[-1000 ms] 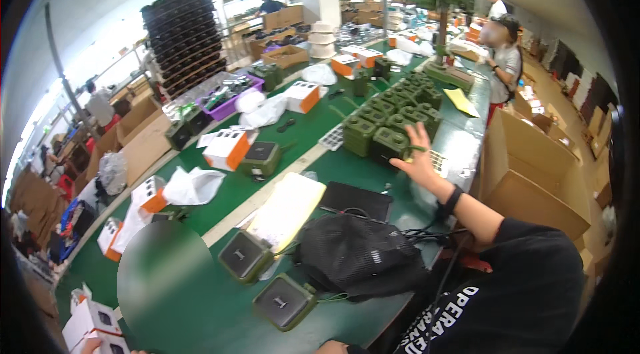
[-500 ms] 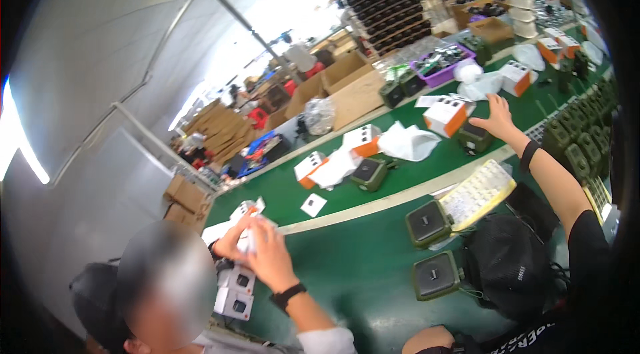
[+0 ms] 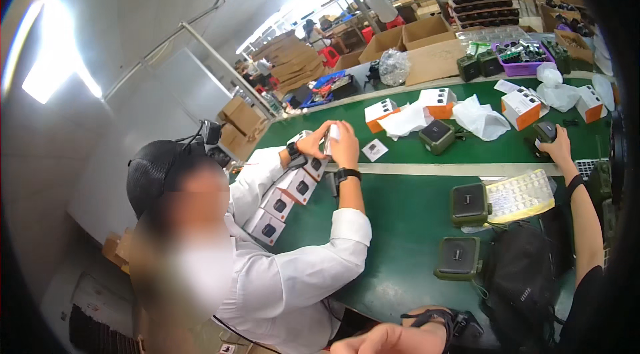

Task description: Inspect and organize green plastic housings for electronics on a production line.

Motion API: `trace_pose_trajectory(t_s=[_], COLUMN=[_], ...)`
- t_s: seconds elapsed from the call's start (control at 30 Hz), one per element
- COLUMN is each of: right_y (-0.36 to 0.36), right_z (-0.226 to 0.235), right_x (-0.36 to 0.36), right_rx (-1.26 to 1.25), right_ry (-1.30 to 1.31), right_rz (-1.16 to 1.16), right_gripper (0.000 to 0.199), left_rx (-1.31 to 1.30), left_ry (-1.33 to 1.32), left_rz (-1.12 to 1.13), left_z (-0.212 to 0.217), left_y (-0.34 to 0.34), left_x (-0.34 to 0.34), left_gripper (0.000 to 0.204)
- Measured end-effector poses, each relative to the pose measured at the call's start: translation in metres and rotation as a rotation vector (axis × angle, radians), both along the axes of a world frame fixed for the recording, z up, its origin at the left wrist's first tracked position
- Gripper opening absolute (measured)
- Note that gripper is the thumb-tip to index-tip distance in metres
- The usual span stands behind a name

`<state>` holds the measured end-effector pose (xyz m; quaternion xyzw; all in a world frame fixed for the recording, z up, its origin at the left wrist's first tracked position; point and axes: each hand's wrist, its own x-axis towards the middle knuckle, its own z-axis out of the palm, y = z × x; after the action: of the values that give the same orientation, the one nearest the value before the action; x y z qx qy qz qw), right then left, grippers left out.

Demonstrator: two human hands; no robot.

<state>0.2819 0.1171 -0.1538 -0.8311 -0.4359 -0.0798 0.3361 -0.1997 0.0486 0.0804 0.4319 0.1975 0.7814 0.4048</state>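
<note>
Left of centre in the frame we list one co-worker in a white shirt (image 3: 293,274), pinching one small carton (image 3: 331,135), and below it a slanting row of white cartons (image 3: 277,205), four countable, faces turned alike, presumably for tidy reach; others may be hidden. Upper centre: one square card (image 3: 375,149), flat. Lower centre: our left hand (image 3: 383,339), one, fingers loosely bent, cut by the frame's edge; we cannot tell whether it holds anything. Across the upper centre to upper right: four orange-and-white boxes (image 3: 438,104), spaced along the belt (image 3: 400,152), and one loose speaker (image 3: 437,136) among them. Right of centre: two near speakers (image 3: 470,204), grilles up, probably laid so to sit flat and spare the mesh; beside the upper one, a single yellow-edged tray (image 3: 522,199) of small pale pieces; at lower right, one black bag (image 3: 523,284). Upper right: our right hand (image 3: 561,145), one, fingers closed on the side of one green speaker (image 3: 546,131), over the belt, likely gripped there because its side faces us.
</note>
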Motion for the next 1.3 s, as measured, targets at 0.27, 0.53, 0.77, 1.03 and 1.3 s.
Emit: trace_pose_trajectory(t_s=[0.27,0.53,0.77,1.03,1.3], right_y=[-0.139,-0.267,-0.253,-0.236,-0.224], right_z=[0.137,0.198,0.190,0.176,0.163], right_x=[-0.102,-0.133,-0.131,-0.119,-0.121], right_rx=[0.510,0.544,0.610,0.612,0.533], right_ry=[0.424,-0.716,0.021,0.254,0.418], right_rz=[0.590,0.847,1.182,1.012,0.829], right_gripper=[0.085,0.044,0.085,0.091,0.095], left_rx=[0.146,0.197,0.008,-0.092,-0.034], left_ry=[0.314,0.464,0.292,0.246,0.302], left_rz=[-0.132,-0.857,-0.771,-0.671,-0.536], left_z=[-0.019,-0.046,-0.045,-0.048,-0.045], left_y=[-0.052,-0.087,-0.087,-0.078,-0.079], left_x=[0.111,0.182,0.191,0.213,0.211], left_gripper=[0.076,0.080,0.057,0.043,0.039])
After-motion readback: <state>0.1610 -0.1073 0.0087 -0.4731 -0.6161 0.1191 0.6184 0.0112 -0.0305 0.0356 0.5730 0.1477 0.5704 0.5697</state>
